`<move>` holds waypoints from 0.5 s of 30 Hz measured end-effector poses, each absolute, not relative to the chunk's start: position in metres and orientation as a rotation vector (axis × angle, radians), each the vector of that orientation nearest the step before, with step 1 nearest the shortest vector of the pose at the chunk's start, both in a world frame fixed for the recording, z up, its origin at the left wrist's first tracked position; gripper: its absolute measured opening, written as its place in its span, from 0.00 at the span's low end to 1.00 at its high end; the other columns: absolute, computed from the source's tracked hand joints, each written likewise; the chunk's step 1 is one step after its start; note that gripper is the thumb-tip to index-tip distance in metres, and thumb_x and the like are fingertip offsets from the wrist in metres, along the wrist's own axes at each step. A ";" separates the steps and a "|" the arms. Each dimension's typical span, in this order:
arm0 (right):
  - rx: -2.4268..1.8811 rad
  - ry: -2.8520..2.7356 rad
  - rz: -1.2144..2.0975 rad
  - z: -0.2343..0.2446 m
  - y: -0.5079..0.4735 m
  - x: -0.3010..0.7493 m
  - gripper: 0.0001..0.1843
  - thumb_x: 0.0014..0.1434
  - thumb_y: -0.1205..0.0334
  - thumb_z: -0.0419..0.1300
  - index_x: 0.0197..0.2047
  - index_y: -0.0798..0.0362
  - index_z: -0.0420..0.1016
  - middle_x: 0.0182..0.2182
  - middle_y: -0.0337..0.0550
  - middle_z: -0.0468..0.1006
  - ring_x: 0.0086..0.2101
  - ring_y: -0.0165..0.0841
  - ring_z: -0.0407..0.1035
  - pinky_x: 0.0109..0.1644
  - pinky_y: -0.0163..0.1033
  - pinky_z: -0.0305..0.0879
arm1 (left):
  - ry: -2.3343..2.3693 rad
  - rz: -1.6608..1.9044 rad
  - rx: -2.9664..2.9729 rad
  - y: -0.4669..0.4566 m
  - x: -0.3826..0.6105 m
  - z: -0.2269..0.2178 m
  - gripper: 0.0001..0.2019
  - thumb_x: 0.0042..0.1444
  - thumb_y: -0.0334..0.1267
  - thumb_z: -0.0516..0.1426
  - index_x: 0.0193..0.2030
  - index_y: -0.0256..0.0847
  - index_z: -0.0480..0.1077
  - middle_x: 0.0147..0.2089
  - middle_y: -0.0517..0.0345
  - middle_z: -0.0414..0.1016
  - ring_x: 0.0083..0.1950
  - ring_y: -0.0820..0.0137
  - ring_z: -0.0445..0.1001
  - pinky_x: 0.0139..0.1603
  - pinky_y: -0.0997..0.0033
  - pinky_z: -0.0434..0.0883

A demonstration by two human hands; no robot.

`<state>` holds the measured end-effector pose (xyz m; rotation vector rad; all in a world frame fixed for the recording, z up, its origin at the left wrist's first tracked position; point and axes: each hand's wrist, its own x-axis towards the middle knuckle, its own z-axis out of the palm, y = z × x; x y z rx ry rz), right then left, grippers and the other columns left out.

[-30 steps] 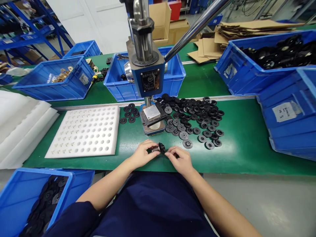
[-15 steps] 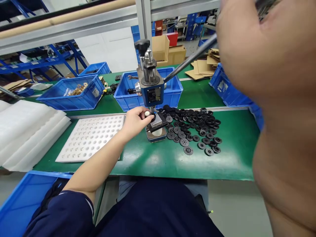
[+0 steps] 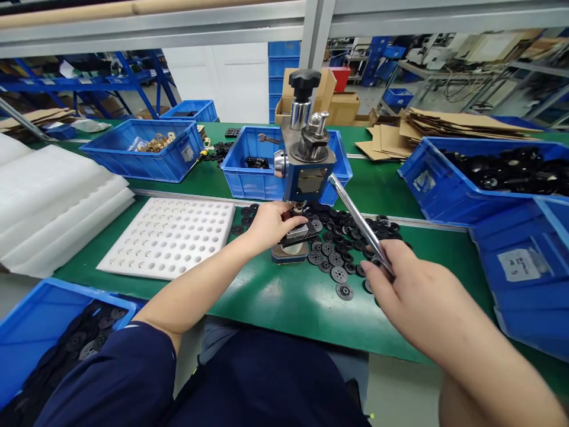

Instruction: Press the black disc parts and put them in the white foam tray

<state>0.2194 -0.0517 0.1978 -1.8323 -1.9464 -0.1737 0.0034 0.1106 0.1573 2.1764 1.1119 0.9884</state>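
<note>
Half a second back the right hand was up close to the camera, high on the lever; now the right hand is low over the near-right part of the green bench, closed around the steel lever, which slopes down from the press head. The left hand has barely shifted.

Largest first: the hand press stands mid-bench, blue head over a small metal fixture near the middle of the mat. The left hand sits at that fixture, fingertips pinched on something right under the ram; what they hold is hidden, likely the small black wheel part, so I cannot tell for sure.

Risk, as I judge it: with the lever pulled this far, those fingertips are beside the ram and could be nipped if the hand lingers. A part seated crooked on the fixture could be pressed askew or cracked.

To the right of the fixture, loose black discs lie scattered; the lowered lever and right wrist hang just above them and could sweep some toward the near edge. Left of the fixture lies a white foam tray.
</note>
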 end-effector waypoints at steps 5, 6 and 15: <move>-1.762 -1.842 -0.203 0.168 -0.047 0.206 0.20 0.67 0.44 0.49 0.36 0.52 0.69 0.18 0.36 0.66 0.16 0.28 0.60 0.21 0.33 0.50 | 1.104 1.002 2.161 0.111 0.003 0.155 0.14 0.54 0.44 0.64 0.26 0.35 0.74 0.23 0.60 0.71 0.25 0.74 0.64 0.28 0.73 0.58; -1.759 -1.802 -0.276 0.164 -0.049 0.204 0.21 0.67 0.45 0.49 0.34 0.52 0.69 0.18 0.36 0.66 0.16 0.28 0.60 0.22 0.33 0.51 | 1.095 1.005 2.164 0.111 0.003 0.153 0.14 0.54 0.44 0.64 0.26 0.35 0.74 0.23 0.60 0.71 0.25 0.74 0.64 0.28 0.73 0.58; -1.597 -1.750 -0.252 0.192 -0.057 0.196 0.16 0.66 0.50 0.54 0.34 0.53 0.73 0.20 0.38 0.70 0.20 0.28 0.64 0.24 0.34 0.59 | 1.124 1.050 2.056 0.112 0.002 0.149 0.15 0.52 0.45 0.64 0.24 0.36 0.69 0.21 0.65 0.64 0.24 0.76 0.59 0.26 0.75 0.56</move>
